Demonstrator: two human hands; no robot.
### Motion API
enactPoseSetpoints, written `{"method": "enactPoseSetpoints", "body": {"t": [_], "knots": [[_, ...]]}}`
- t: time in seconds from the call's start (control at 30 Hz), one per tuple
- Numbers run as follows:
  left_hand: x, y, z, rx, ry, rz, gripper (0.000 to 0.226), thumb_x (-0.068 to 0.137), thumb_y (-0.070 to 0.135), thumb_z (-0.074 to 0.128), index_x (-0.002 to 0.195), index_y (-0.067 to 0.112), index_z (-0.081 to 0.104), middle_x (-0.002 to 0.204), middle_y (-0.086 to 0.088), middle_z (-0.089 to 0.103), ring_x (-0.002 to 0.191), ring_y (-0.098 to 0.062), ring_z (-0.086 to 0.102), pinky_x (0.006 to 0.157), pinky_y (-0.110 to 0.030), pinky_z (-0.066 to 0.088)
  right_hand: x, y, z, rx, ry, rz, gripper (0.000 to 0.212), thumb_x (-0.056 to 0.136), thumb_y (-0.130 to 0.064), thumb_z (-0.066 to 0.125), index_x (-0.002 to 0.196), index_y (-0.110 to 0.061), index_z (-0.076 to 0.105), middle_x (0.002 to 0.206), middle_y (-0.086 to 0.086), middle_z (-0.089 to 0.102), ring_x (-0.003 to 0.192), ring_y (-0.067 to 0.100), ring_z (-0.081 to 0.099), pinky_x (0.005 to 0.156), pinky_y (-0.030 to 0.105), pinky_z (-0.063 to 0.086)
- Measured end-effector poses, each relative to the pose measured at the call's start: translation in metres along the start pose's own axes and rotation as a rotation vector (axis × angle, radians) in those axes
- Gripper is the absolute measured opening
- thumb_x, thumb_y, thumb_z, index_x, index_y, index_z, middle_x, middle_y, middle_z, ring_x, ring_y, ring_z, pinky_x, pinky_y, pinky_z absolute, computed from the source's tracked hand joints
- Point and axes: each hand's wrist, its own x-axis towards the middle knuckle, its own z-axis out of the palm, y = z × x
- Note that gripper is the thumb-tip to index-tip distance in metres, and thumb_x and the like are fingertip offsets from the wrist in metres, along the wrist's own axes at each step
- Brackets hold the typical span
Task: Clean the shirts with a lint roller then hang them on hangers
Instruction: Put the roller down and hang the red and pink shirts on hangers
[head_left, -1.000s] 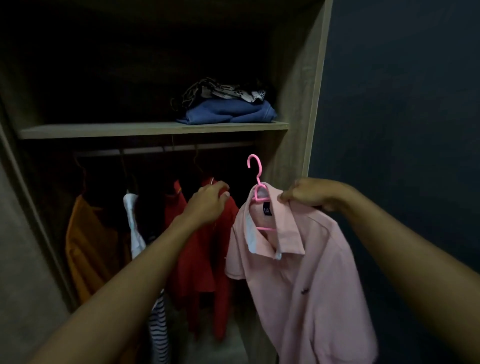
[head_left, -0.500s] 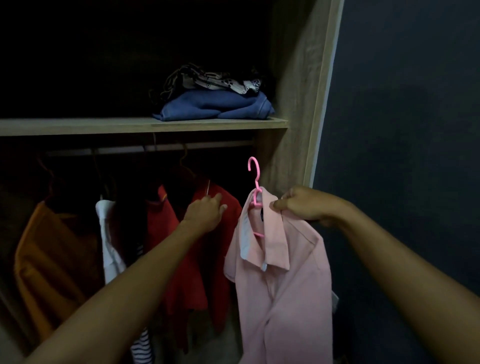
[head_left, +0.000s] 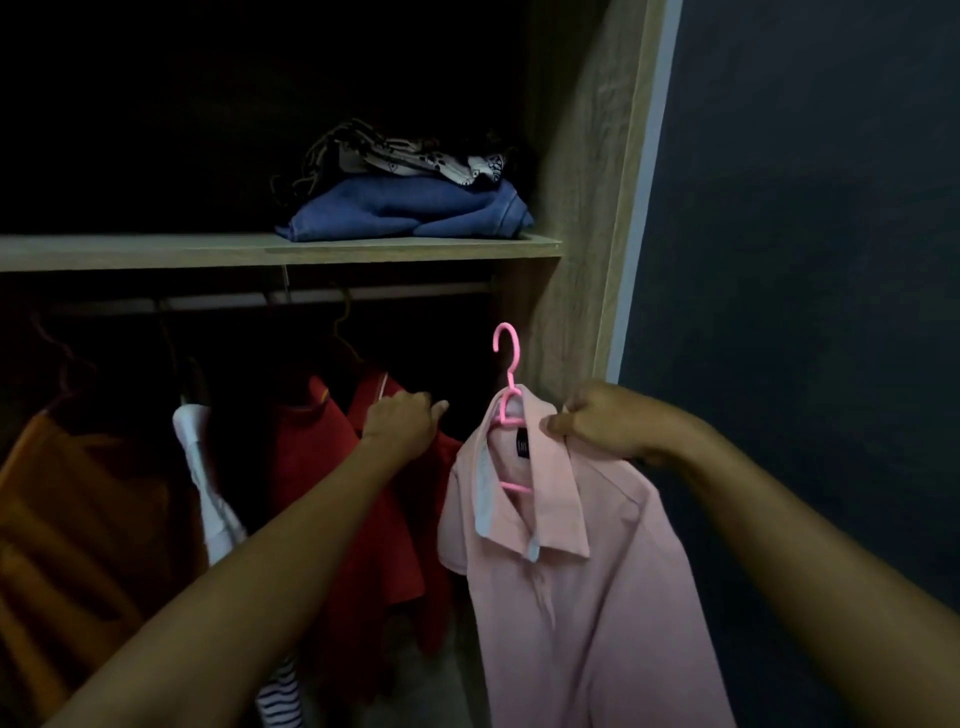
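The right hand (head_left: 597, 423) pinches the pink shirt (head_left: 571, 597) on its pink hanger (head_left: 511, 379), below the shelf (head_left: 156, 252) at its right end. Its dark neck label (head_left: 522, 447) is unreadable. The left hand (head_left: 400, 422), fingers curled, seemingly still grips the red shirt (head_left: 306, 447).

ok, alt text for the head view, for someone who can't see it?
The right hand holds a pink shirt on a pink hanger up before an open wardrobe, hook not yet on the rail. The left hand rests on a red shirt hanging there; folded clothes lie on the shelf above.
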Motion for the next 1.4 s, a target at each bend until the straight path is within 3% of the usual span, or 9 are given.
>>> {"method": "enactPoseSetpoints", "body": {"t": [0.07, 0.2, 0.4, 0.5, 0.67, 0.77, 1.0, 1.27, 1.4], "knots": [[-0.008, -0.007, -0.004, 0.018, 0.009, -0.048, 0.041, 0.100, 0.042, 0.046, 0.115, 0.009, 0.064, 0.118, -0.020, 0.066, 0.110, -0.040, 0.063, 0.088, -0.043, 0.050, 0.003, 0.003, 0.004, -0.066, 0.010, 0.018, 0.037, 0.101, -0.037, 0.050, 0.104, -0.006, 0.069, 0.100, 0.011, 0.069, 0.092, 0.024, 0.067, 0.080, 0.034, 0.053], [-0.027, -0.021, -0.018, 0.028, -0.015, -0.093, 0.042, 0.094, 0.029, 0.058, 0.130, 0.009, 0.050, 0.120, -0.022, 0.065, 0.112, -0.042, 0.063, 0.088, -0.043, 0.051, 0.014, -0.007, 0.018, -0.190, 0.073, 0.015, 0.031, 0.102, -0.034, 0.048, 0.100, -0.007, 0.063, 0.092, 0.007, 0.063, 0.078, 0.017, 0.059, 0.066, 0.027, 0.046], [-0.050, -0.034, -0.039, -0.033, 0.032, -0.116, 0.055, 0.091, 0.024, 0.063, 0.132, 0.006, 0.032, 0.121, -0.024, 0.064, 0.110, -0.045, 0.063, 0.085, -0.045, 0.049, 0.053, -0.036, 0.047, -0.020, 0.207, -0.047, 0.037, 0.100, -0.034, 0.053, 0.103, 0.001, 0.064, 0.091, 0.011, 0.060, 0.082, 0.024, 0.057, 0.065, 0.029, 0.042], [-0.056, -0.039, -0.050, -0.078, 0.030, -0.171, 0.054, 0.090, 0.025, 0.064, 0.130, 0.004, 0.033, 0.123, -0.023, 0.063, 0.113, -0.044, 0.062, 0.086, -0.044, 0.049, 0.083, -0.047, 0.062, 0.089, 0.272, -0.059, 0.029, 0.099, -0.035, 0.054, 0.089, -0.008, 0.056, 0.088, 0.011, 0.056, 0.080, 0.025, 0.054, 0.069, 0.029, 0.039], [-0.056, -0.057, -0.065, -0.183, -0.039, -0.375, 0.059, 0.090, 0.034, 0.063, 0.135, 0.002, 0.045, 0.135, -0.021, 0.053, 0.125, -0.040, 0.053, 0.097, -0.043, 0.046, 0.124, -0.062, 0.072, 0.239, 0.387, -0.073, 0.028, 0.100, -0.032, 0.053, 0.087, -0.007, 0.053, 0.089, 0.015, 0.056, 0.081, 0.024, 0.053, 0.070, 0.028, 0.037], [-0.056, -0.061, -0.064, -0.170, -0.049, -0.359, 0.044, 0.090, 0.033, 0.060, 0.124, 0.005, 0.056, 0.131, -0.020, 0.056, 0.121, -0.040, 0.056, 0.095, -0.042, 0.047, 0.143, -0.070, 0.071, 0.298, 0.429, -0.069, 0.030, 0.101, -0.031, 0.053, 0.086, -0.005, 0.057, 0.100, 0.023, 0.067, 0.089, 0.034, 0.063, 0.068, 0.028, 0.036], [-0.056, -0.062, -0.060, -0.121, -0.019, -0.291, 0.041, 0.091, 0.034, 0.060, 0.118, 0.003, 0.060, 0.125, -0.022, 0.060, 0.115, -0.042, 0.059, 0.090, -0.043, 0.050, 0.180, -0.074, 0.065, 0.293, 0.427, 0.007, 0.037, 0.101, -0.023, 0.046, 0.112, 0.007, 0.064, 0.116, 0.027, 0.066, 0.105, 0.041, 0.064, 0.072, 0.031, 0.042], [-0.055, -0.068, -0.052, -0.116, -0.014, -0.251, 0.038, 0.092, 0.035, 0.059, 0.114, 0.004, 0.060, 0.118, -0.020, 0.063, 0.109, -0.041, 0.062, 0.087, -0.043, 0.052, 0.198, -0.053, 0.082, 0.260, 0.354, 0.017, 0.044, 0.104, -0.031, 0.044, 0.111, 0.008, 0.064, 0.113, 0.026, 0.066, 0.102, 0.041, 0.064, 0.070, 0.031, 0.041], [-0.057, -0.072, -0.050, -0.077, 0.000, -0.230, 0.044, 0.094, 0.045, 0.056, 0.116, 0.007, 0.060, 0.118, -0.019, 0.063, 0.108, -0.039, 0.062, 0.088, -0.043, 0.052, 0.199, -0.047, 0.079, 0.205, 0.376, -0.011, 0.042, 0.102, -0.034, 0.048, 0.099, 0.004, 0.067, 0.102, 0.023, 0.069, 0.081, 0.033, 0.062, 0.065, 0.030, 0.041]]}}
